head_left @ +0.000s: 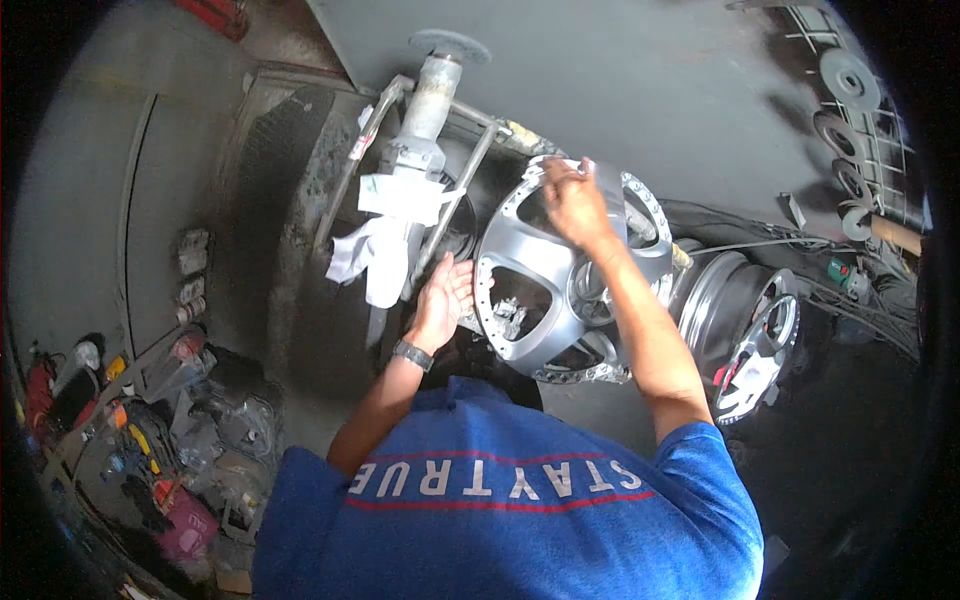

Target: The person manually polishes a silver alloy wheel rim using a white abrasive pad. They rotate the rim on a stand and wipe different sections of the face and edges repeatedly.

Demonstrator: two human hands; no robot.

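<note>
A silver wheel rim [545, 262] with wide spokes and small holes along its edge stands in front of me, its face toward me. At its upper edge is my right hand [578, 205], fingers bent and pressed down over a small white piece [543, 163]; whether that is cloth or paper I cannot tell. My left hand [446, 300] is open beside the rim's left edge, palm turned toward it and fingers stretched. Those fingertips are close to the edge; contact is unclear.
Left of the rim, white sheets [385, 245] hang on a metal stand [432, 110]. A second wheel [740, 325] leans at the right, near cables [740, 243]. Discs [850, 80] hang on a wall rack at upper right. Mixed clutter [190, 440] fills the lower left.
</note>
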